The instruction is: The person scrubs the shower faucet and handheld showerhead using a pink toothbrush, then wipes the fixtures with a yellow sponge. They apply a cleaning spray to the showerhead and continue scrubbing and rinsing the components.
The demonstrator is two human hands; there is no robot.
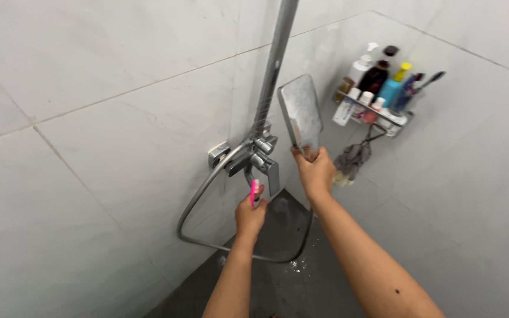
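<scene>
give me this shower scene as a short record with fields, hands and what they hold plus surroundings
left hand: left hand grips a pink toothbrush, tip at the chrome mixer tap
right hand: right hand holds up a rectangular hand shower by its handle
hose: metal hose loops below the tap
riser: vertical chrome pipe
corner shelf: wire rack with bottles and tubes, grey cloth hanging beneath
walls: pale marbled tiles
floor: dark, wet

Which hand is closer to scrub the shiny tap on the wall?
The left hand. It holds the pink toothbrush right at the chrome mixer tap. The right hand is busy gripping the rectangular chrome shower head.
</scene>
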